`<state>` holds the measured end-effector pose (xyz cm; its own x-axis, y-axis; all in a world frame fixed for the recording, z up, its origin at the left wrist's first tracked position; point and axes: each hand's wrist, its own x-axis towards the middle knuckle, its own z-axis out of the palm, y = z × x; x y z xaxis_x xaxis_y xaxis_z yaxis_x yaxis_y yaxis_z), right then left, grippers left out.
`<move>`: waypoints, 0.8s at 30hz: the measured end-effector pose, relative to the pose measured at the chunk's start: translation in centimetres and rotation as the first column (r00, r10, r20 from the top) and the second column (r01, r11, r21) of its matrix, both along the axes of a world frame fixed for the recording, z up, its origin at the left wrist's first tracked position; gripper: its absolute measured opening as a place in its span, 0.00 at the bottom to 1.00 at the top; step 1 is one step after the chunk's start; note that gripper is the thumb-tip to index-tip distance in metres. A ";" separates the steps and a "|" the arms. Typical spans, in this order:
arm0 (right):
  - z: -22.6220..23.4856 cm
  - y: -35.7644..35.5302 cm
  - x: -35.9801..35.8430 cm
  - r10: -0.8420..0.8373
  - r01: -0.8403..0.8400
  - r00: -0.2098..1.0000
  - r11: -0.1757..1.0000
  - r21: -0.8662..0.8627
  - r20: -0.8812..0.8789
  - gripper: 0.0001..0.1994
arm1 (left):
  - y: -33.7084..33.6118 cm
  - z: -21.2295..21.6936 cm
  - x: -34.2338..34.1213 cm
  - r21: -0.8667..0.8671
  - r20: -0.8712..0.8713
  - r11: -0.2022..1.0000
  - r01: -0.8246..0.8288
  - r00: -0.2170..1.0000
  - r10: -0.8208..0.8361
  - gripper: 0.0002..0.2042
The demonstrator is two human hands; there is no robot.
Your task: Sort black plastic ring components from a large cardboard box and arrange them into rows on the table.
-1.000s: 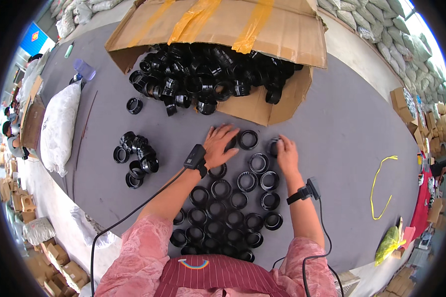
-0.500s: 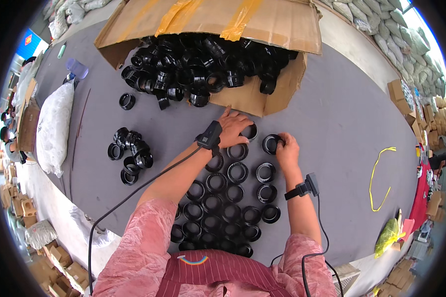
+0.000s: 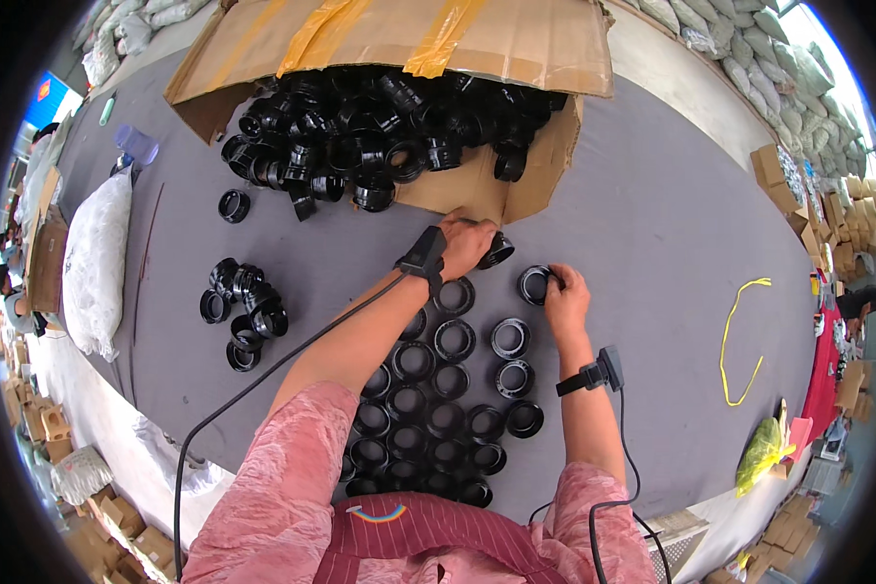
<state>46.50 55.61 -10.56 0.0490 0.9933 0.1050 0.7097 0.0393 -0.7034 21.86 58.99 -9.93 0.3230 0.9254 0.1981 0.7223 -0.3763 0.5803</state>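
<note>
My left hand (image 3: pixel 465 243) is closed on a shiny black plastic ring (image 3: pixel 497 253), which is tilted off the grey tabletop; part of it is hidden under the fingers. My right hand (image 3: pixel 567 292) pinches the right rim of another black ring (image 3: pixel 522 285), whose open side faces up. Toward my body, several like rings (image 3: pixel 455 340) lie flat side by side in rough rows. Beyond my left hand, a cardboard box (image 3: pixel 545 190) on its side spills a heap of black rings (image 3: pixel 360 146) onto the table.
A small cluster of black rings (image 3: pixel 250 307) and one lone ring (image 3: pixel 234 205) lie left. A white plastic sack (image 3: pixel 99 263) and a translucent purple cup (image 3: pixel 136 144) stand farther left. Toward the right are a yellow strap (image 3: pixel 725 350) and a yellow-green bag (image 3: pixel 761 457).
My left hand has gone from spread fingers over a flat ring to gripping it and tipping it up. My right hand stays at its ring. The view has shifted slightly.
</note>
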 end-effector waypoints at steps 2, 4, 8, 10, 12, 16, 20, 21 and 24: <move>0.1 0.1 0.3 -0.022 0.022 1.000 1.000 -0.005 0.008 0.10 | 0.5 0.1 0.9 -0.009 0.065 0.998 -0.059 0.996 0.059 0.12; 0.3 0.4 0.0 -0.019 0.019 0.999 1.000 0.013 0.046 0.10 | 1.2 0.6 1.8 -0.069 -0.037 0.995 -0.068 0.997 0.066 0.10; 0.8 1.5 -2.3 0.007 -0.007 0.998 1.000 0.006 0.069 0.11 | 2.4 -1.3 1.7 -0.166 0.060 0.929 -0.330 0.937 0.343 0.09; 0.0 2.5 -1.9 -0.051 0.047 0.998 0.995 0.088 0.035 0.10 | 3.0 -1.3 1.2 -0.255 -0.080 0.892 -0.373 0.927 0.365 0.09; 0.2 2.9 -2.1 -0.076 0.075 0.997 0.996 0.038 0.020 0.11 | 1.9 -0.9 0.8 -0.232 -0.045 0.917 -0.325 0.945 0.323 0.08; 0.0 2.3 -3.2 0.177 -0.175 0.963 0.984 -0.028 0.203 0.14 | -1.0 -0.4 0.1 -0.098 -0.090 0.993 -0.068 0.994 0.059 0.09; -0.1 -0.4 -3.5 0.269 -0.259 0.946 0.963 -0.074 0.181 0.16 | -3.0 0.9 -1.0 -0.029 -0.249 0.999 -0.026 0.968 0.018 0.12; 0.3 -1.2 -2.9 0.273 -0.256 0.943 0.961 -0.106 0.191 0.16 | -3.6 1.5 -1.4 -0.032 -0.253 0.999 -0.026 0.967 0.017 0.12; 1.8 -3.3 -3.6 0.231 -0.229 0.946 0.973 -0.038 0.228 0.21 | -5.5 3.9 -4.2 -0.080 0.020 0.989 -0.129 0.991 0.131 0.19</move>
<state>42.85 52.32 -8.74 -0.2051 0.9758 0.0758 0.8244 0.2140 -0.5241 17.61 53.51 -6.00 0.1951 0.9721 0.1304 0.7466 -0.2334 0.6230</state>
